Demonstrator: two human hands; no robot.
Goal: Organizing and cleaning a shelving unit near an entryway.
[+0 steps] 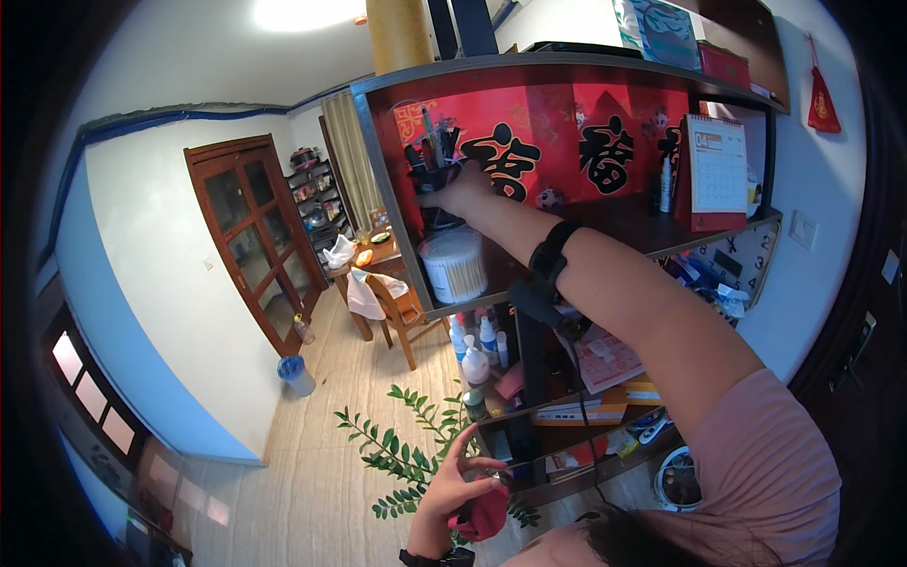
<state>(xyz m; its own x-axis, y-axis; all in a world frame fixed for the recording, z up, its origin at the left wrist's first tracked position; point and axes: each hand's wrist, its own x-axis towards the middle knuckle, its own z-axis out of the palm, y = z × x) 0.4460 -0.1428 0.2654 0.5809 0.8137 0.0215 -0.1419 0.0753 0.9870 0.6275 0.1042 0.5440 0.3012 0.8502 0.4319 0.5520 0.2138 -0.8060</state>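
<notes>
My right hand [463, 192] reaches up to the left end of the upper shelf, its fingers wrapped round a dark pen holder [438, 213] full of pens [436, 142]. Directly in front of the holder stands a round clear tub of cotton swabs [452, 267]. Lower down, my left hand [449, 491] is closed on a small dark-red pouch-like item [484, 515], with the index finger stretched upward. What exactly that item is does not show.
A desk calendar [716, 170] and a spray bottle [666, 187] stand at the shelf's right. Below are white bottles [475, 361] and a shelf board with orange-white boxes [581, 416]. A leafy plant [402, 454] grows beside the shelf; farther off are a wooden chair [402, 302] and a bin [296, 376].
</notes>
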